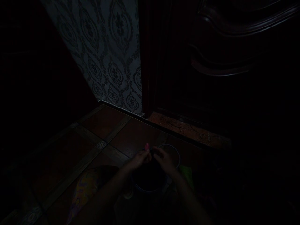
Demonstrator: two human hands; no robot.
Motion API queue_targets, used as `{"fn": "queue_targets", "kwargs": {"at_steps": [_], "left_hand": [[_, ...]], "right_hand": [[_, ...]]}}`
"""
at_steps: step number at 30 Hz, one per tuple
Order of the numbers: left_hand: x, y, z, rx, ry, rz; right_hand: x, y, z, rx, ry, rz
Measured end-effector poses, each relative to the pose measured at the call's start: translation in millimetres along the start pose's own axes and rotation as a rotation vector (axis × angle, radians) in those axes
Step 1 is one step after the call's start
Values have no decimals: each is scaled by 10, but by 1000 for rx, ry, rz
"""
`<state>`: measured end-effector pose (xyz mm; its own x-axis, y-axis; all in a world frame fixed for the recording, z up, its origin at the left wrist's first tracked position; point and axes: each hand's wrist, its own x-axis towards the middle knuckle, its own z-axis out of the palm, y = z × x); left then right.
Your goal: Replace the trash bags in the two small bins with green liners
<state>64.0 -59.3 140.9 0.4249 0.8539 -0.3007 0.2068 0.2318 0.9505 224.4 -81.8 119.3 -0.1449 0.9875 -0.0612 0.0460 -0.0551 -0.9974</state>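
Note:
The scene is very dark. A dark round bucket (150, 190) stands on the floor in front of me, its inside lost in shadow. My left hand (141, 158) is over the bucket's left side, fingers closed on a small pink object (147, 146) whose kind I cannot make out. Just to the right, my right hand (166, 161) hovers over the bucket with thumb and fingers apart, and I see nothing in it. A thin pale hoop, apparently the bucket handle (179, 156), curves behind the right hand.
Patterned fabric (84, 189) in yellow and purple lies at the lower left. Something green (187, 175) is right of the bucket. Beyond are a tiled floor (105, 120), a wallpapered wall (114, 56), a stone threshold (182, 126) and a dark carved door (220, 47).

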Motion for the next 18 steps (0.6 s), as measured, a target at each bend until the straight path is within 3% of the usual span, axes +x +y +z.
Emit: {"fn": "queue_targets", "kwargs": {"at_steps": [4, 8, 14, 18], "left_hand": [[29, -4, 50, -54, -110, -46], [80, -46, 64, -180, -146, -93], [116, -184, 4, -361, -10, -29], [123, -276, -80, -227, 140, -23]], "right_hand": [[160, -289, 61, -38, 46, 20], [237, -278, 111, -9, 132, 95], [184, -81, 99, 71, 319, 270], [148, -171, 25, -108, 295, 143]]}}
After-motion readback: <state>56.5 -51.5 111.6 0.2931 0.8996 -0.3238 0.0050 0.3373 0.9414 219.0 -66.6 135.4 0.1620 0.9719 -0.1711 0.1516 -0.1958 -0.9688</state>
